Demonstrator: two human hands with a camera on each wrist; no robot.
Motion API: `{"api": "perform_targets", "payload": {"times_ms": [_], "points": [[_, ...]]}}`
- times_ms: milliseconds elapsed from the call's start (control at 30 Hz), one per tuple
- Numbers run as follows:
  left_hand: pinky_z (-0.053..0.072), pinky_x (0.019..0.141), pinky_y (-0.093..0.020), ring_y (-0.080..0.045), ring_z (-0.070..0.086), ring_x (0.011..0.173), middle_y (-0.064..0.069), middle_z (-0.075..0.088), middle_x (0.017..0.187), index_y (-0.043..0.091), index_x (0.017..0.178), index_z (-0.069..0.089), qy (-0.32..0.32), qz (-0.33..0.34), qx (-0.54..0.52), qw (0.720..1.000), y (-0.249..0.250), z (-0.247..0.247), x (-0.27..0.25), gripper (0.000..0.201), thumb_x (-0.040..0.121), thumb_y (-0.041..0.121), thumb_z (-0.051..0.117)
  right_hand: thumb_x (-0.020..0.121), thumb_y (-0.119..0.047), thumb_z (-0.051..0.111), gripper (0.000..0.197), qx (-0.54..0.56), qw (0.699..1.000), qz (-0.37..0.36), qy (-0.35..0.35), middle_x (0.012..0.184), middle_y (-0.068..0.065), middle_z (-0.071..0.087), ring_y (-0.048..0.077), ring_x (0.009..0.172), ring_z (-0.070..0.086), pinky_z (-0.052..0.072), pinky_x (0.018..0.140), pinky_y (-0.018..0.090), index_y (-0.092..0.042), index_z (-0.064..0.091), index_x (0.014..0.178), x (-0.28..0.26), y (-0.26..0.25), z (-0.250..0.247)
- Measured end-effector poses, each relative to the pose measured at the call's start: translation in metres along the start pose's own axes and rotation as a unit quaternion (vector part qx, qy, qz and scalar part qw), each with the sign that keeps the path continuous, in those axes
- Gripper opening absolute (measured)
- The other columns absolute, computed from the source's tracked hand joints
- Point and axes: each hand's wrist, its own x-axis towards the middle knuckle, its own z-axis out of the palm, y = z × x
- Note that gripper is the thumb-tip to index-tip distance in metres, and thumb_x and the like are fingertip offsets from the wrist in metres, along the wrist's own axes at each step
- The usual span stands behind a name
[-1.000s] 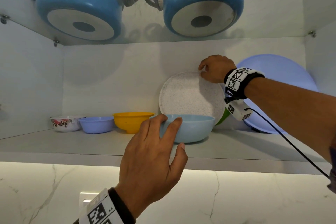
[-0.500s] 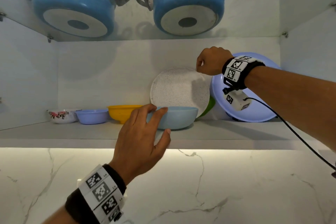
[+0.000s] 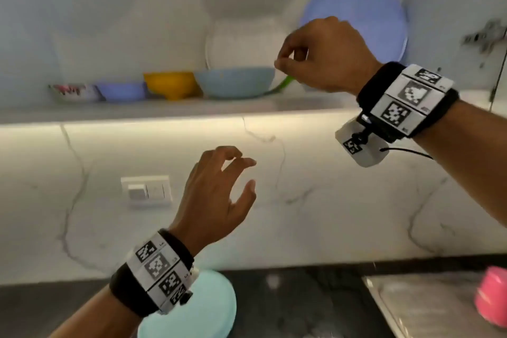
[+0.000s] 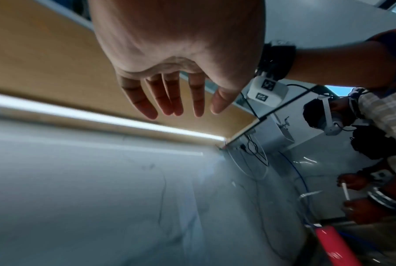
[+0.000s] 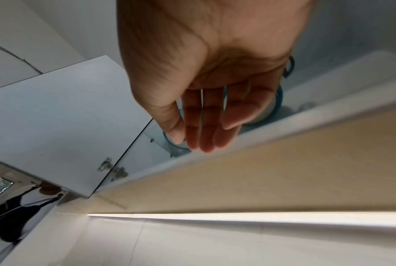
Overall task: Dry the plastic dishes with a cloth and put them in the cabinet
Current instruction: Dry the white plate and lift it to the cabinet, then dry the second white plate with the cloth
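The light blue bowl (image 3: 235,82) stands upright on the cabinet shelf (image 3: 170,111), at about 12 o'clock in the head view, with a white speckled plate (image 3: 241,45) leaning on edge behind it against the back wall. At the bowl's 9 o'clock a yellow bowl (image 3: 170,84) stands just beside it, then a lilac bowl (image 3: 122,90) and a flowered bowl (image 3: 74,91) farther along the shelf. At its 3 o'clock a green rim (image 3: 282,84) peeks out, and a large lilac plate (image 3: 362,14) leans on edge at 1 o'clock. The right hand (image 3: 321,56) hangs in front of the shelf near the bowl's right edge, apart from it; its grip is loosely curled, fingertips drawn toward the thumb, pinching nothing, and the right wrist view shows the fingers (image 5: 206,122) hanging side by side with nothing in them. The left hand (image 3: 216,197) is lower, at 6 o'clock from the bowl, before the marble wall, its grip spread and relaxed, holding nothing. Below it, on the dark table (image 3: 301,296), a pale turquoise plate (image 3: 203,313) lies at 6 o'clock, partly under the left wrist. At 4 o'clock a pink cup (image 3: 491,299) sits on a metal drainboard (image 3: 417,307). A white wall switch (image 3: 146,191) is at 8 o'clock.
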Motion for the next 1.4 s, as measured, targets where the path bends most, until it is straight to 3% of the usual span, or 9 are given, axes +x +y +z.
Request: {"api": "perform_targets", "payload": {"times_ms": [233, 333, 433, 533, 667, 867, 1000, 1200, 1400], "points": [[0.051, 0.082, -0.041, -0.024, 0.057, 0.103, 0.002, 0.06, 0.113, 0.026, 0.112, 0.068, -0.259, -0.114, -0.049, 0.958, 0.029, 0.078, -0.17, 0.042, 0.082, 0.05, 0.051, 0.087, -0.053, 0.058, 0.024, 0.015, 0.978, 0.093, -0.188, 0.079, -0.012, 0.069, 0.018, 0.084, 0.066, 0.053, 0.079, 0.035, -0.036, 0.071, 0.094, -0.199, -0.013, 0.082], [0.051, 0.088, -0.045, -0.029, 0.057, 0.116, -0.003, 0.058, 0.123, 0.026, 0.122, 0.065, -0.39, -0.197, -0.01, 0.899, 0.031, 0.102, -0.256, 0.064, 0.075, 0.063, 0.041, 0.085, -0.051, 0.058, 0.025, 0.005, 0.944, 0.141, -0.299, 0.081, -0.008, 0.072, 0.022, 0.084, 0.069, 0.053, 0.072, 0.032, -0.031, 0.072, 0.092, -0.299, -0.005, 0.126], [0.031, 0.113, -0.055, -0.028, 0.023, 0.147, -0.008, 0.027, 0.157, 0.029, 0.149, 0.037, -0.495, -0.321, 0.034, 0.807, 0.02, 0.109, -0.328, 0.076, 0.084, 0.067, 0.047, 0.081, -0.053, 0.048, 0.033, -0.004, 0.9, 0.188, -0.393, 0.086, -0.004, 0.07, 0.026, 0.087, 0.068, 0.054, 0.071, 0.036, -0.029, 0.07, 0.091, -0.386, 0.004, 0.149], [0.012, 0.118, -0.057, -0.028, 0.001, 0.152, -0.008, -0.001, 0.166, 0.029, 0.157, 0.016, -0.51, -0.392, 0.074, 0.762, 0.006, 0.101, -0.368, 0.081, 0.092, 0.064, 0.048, 0.085, -0.048, 0.054, 0.026, -0.022, 0.87, 0.242, -0.428, 0.096, -0.005, 0.068, 0.024, 0.097, 0.067, 0.051, 0.075, 0.034, -0.031, 0.069, 0.098, -0.447, 0.013, 0.14], [0.014, 0.119, -0.057, -0.032, 0.006, 0.152, -0.015, 0.005, 0.165, 0.022, 0.158, 0.015, -0.53, -0.426, 0.072, 0.73, -0.008, 0.094, -0.389, 0.09, 0.088, 0.075, 0.033, 0.084, -0.046, 0.061, 0.027, -0.064, 0.847, 0.338, -0.406, 0.106, -0.007, 0.068, 0.023, 0.103, 0.065, 0.049, 0.079, 0.034, -0.033, 0.07, 0.106, -0.498, 0.033, 0.115], [0.024, 0.118, -0.05, -0.038, 0.024, 0.145, -0.021, 0.021, 0.16, 0.014, 0.154, 0.025, -0.534, -0.341, 0.098, 0.767, 0.024, 0.09, -0.396, 0.097, 0.085, 0.081, 0.015, 0.087, -0.046, 0.064, 0.043, -0.113, 0.803, 0.413, -0.415, 0.12, 0.006, 0.059, 0.032, 0.111, 0.059, 0.047, 0.087, 0.04, -0.028, 0.062, 0.126, -0.546, 0.06, 0.092], [0.032, 0.112, -0.049, -0.037, 0.033, 0.141, -0.016, 0.026, 0.159, 0.025, 0.155, 0.026, -0.563, -0.244, 0.09, 0.784, 0.093, 0.089, -0.398, 0.093, 0.082, 0.08, 0.01, 0.088, -0.052, 0.062, 0.054, -0.112, 0.763, 0.433, -0.467, 0.127, 0.01, 0.057, 0.034, 0.116, 0.058, 0.046, 0.091, 0.04, -0.026, 0.055, 0.136, -0.566, 0.068, 0.093], [0.045, 0.098, -0.052, -0.035, 0.046, 0.13, -0.011, 0.041, 0.153, 0.03, 0.146, 0.043, -0.587, -0.167, 0.027, 0.791, 0.166, 0.095, -0.392, 0.075, 0.088, 0.072, 0.022, 0.088, -0.049, 0.063, 0.054, -0.119, 0.763, 0.419, -0.478, 0.127, 0.012, 0.058, 0.036, 0.114, 0.058, 0.047, 0.088, 0.039, -0.028, 0.053, 0.137, -0.572, 0.071, 0.094], [0.042, 0.1, -0.048, -0.028, 0.041, 0.134, 0.0, 0.044, 0.15, 0.034, 0.139, 0.051, -0.571, -0.153, -0.052, 0.805, 0.177, 0.093, -0.387, 0.069, 0.086, 0.068, 0.024, 0.085, -0.039, 0.069, 0.054, -0.078, 0.761, 0.436, -0.474, 0.125, 0.01, 0.065, 0.035, 0.112, 0.061, 0.048, 0.085, 0.038, -0.029, 0.054, 0.136, -0.577, 0.082, 0.096]]}}
